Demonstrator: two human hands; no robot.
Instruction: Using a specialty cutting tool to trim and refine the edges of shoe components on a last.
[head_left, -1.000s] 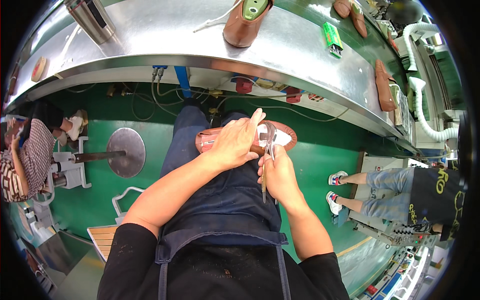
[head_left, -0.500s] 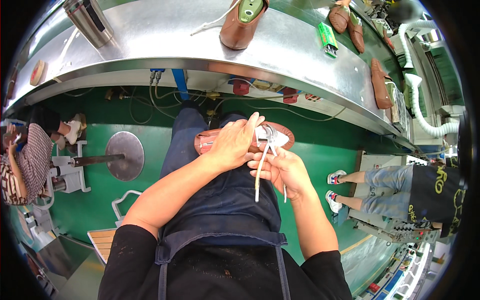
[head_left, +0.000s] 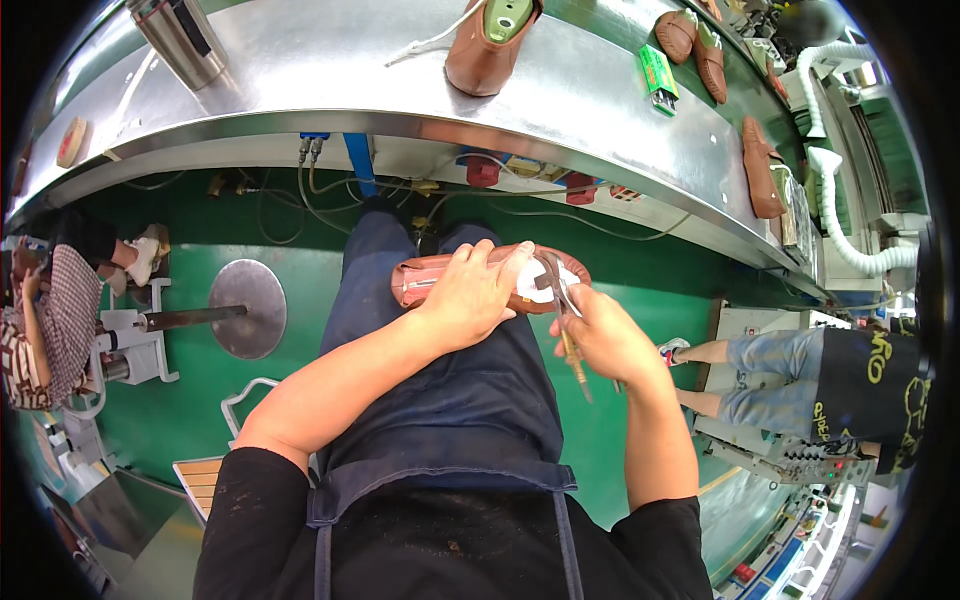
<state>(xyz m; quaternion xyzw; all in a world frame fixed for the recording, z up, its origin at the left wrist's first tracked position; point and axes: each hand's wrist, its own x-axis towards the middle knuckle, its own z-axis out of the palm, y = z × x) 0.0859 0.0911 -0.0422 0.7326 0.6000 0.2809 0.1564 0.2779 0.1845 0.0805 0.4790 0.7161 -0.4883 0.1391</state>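
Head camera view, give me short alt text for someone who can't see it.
Seen from above, a seated person's left hand presses a brown shoe onto their lap while the right hand works pliers at its white-lined end. A curved metal bench ahead carries more brown shoes.

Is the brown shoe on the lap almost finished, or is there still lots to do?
Partly done, it seems. The brown shoe already has its leather shaped over a form. Right now the left hand presses it on the lap while the right hand works pincers at the white underside of the toe. No outer sole shows there yet, so that probably remains.
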